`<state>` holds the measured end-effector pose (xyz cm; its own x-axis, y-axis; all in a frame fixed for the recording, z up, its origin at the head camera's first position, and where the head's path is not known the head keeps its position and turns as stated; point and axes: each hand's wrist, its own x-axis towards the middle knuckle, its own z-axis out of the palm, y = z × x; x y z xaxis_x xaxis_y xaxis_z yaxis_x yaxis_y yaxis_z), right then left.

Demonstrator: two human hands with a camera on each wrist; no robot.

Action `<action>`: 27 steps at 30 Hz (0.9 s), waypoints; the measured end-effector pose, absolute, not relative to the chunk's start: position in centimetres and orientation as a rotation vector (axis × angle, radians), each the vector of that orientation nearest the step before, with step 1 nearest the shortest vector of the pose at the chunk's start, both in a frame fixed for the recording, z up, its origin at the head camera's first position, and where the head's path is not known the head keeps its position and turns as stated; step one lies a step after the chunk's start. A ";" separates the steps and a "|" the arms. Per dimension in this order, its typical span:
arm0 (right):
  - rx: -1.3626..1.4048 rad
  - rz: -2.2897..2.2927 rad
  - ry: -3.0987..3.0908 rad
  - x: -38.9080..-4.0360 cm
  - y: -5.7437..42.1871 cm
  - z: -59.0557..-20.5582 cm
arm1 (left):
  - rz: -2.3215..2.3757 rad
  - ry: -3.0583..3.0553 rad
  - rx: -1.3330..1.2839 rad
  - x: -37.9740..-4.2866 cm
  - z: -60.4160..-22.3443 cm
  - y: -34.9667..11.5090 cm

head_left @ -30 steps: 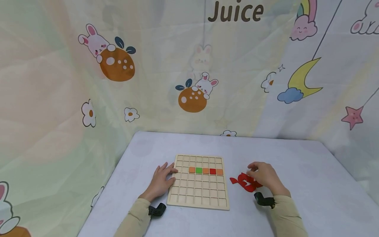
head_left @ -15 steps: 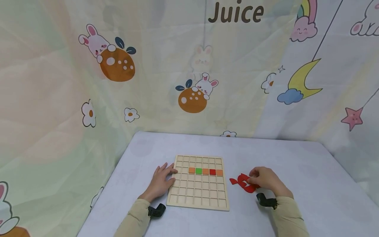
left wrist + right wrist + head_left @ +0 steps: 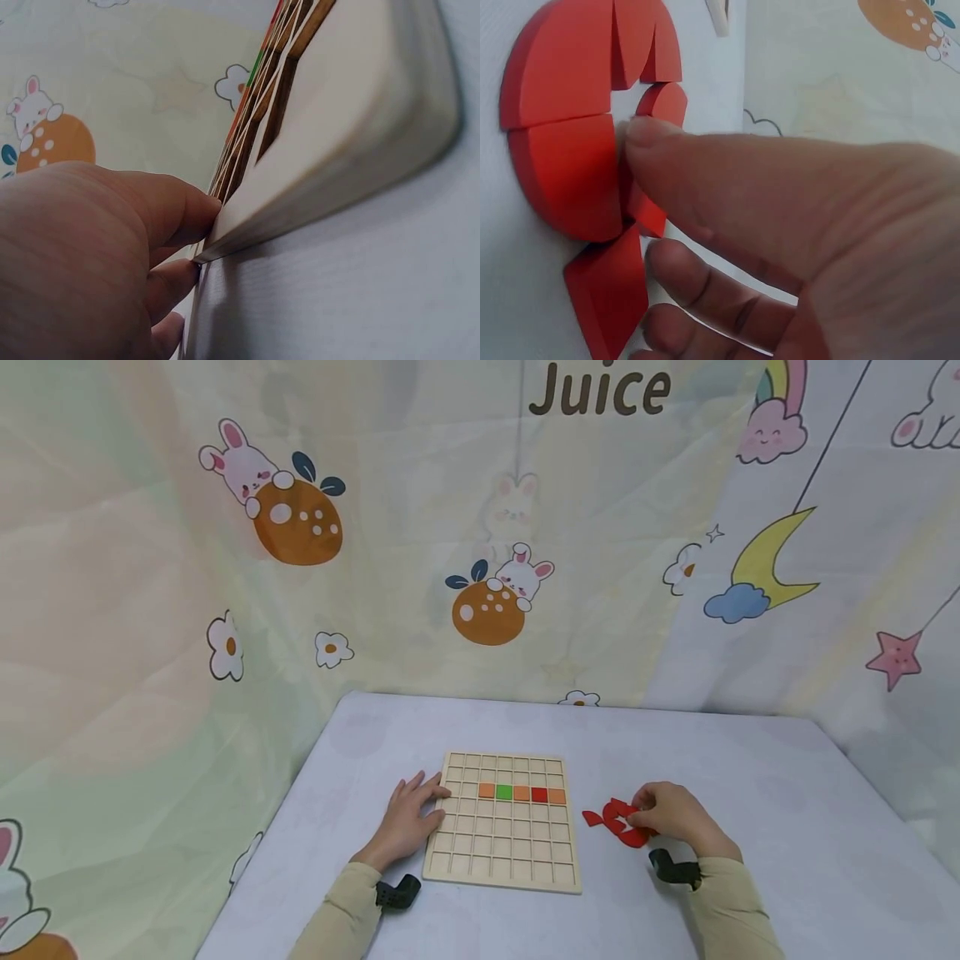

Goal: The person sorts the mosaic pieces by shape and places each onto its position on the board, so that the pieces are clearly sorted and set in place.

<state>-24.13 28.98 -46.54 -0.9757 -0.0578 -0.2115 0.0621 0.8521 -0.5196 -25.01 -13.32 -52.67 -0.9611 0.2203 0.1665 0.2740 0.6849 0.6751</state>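
Note:
A light wooden grid board (image 3: 502,852) lies mid-table, one row bearing orange, green and red square tiles. My left hand (image 3: 405,822) rests at its left edge, fingers extended; in the left wrist view the thumb (image 3: 184,210) touches the rim. To the board's right, several flat red wooden blocks (image 3: 633,837) form a ring-like figure, with a separate red piece (image 3: 592,818) on its left. My right hand (image 3: 675,814) is down on the ring's right side, thumb and index finger pinching one red block (image 3: 635,199), partly hidden by the thumb. A diamond-shaped red block (image 3: 611,292) lies beside the fingers.
A white cloth covers the table (image 3: 787,810). Printed fabric (image 3: 390,568) with rabbits and flowers hangs behind it and along the sides. Black cameras are strapped to the left wrist (image 3: 399,892) and right wrist (image 3: 673,867).
My right hand has come down and slightly nearer onto the red blocks, its fingertips now at the ring's right side. The left hand and the board have stayed put.

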 end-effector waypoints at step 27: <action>-0.008 -0.694 2.935 -24.4 29.4 -47.0 | -1.153 -2.816 -0.416 -25.0 -52.5 -13.3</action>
